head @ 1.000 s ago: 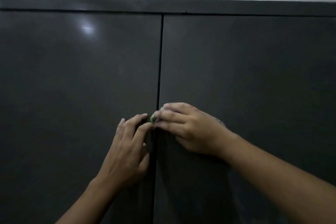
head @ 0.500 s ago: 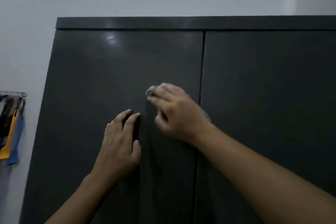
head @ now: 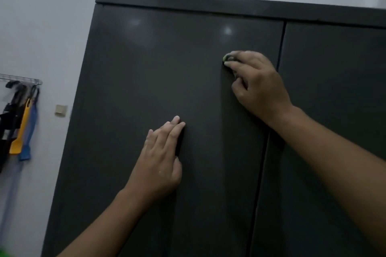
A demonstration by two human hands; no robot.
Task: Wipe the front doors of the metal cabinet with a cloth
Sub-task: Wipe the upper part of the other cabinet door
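The right hand (head: 257, 87) is curled round a small green cloth (head: 226, 57), of which only a wad is seen past the fingertips. The cloth is pressed to the upper part of the left door (head: 146, 69), just beside the centre seam (head: 279, 58). The left hand (head: 160, 160) is laid flat on the same door, lower and further left, fingers straight and together, nothing held. The door's long axis runs vertically. Most of its face lies left of and below the cloth, so a stroke that way is judged likely. The right door (head: 334, 79) lies across the seam, nearer the right hand. Counted: two hands, one cloth, two doors, one metal cabinet (head: 208, 4). A wall rack (head: 20, 81) of hanging tools is noted at far left.
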